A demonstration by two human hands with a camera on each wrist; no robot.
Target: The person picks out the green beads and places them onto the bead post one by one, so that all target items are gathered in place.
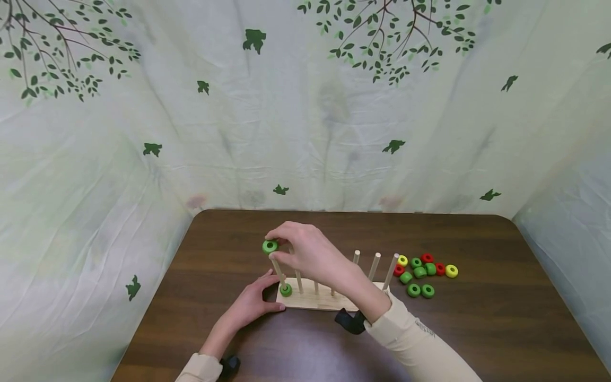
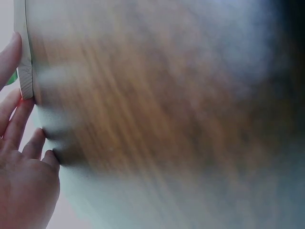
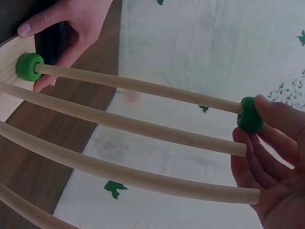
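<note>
My right hand (image 1: pixel 315 253) pinches a green ring (image 3: pixel 250 115) between thumb and fingers at the top of the leftmost peg (image 3: pixel 143 87). In the right wrist view the peg's tip meets the ring's hole. Another green ring (image 1: pixel 286 290) sits at the foot of that same peg. The pegs stand upright in a row on a pale wooden board (image 1: pixel 310 302), partly hidden by my right hand and forearm. My left hand (image 1: pixel 250 303) holds the board's left end, thumb at the front edge and fingers at the far side.
Right of the board lies a loose group of rings: several green rings (image 1: pixel 420 272), red rings (image 1: pixel 427 258) and two yellow rings (image 1: pixel 451 271). All stand on a dark brown table (image 1: pixel 496 318). A pale cloth with leaf prints (image 1: pixel 305 132) hangs behind.
</note>
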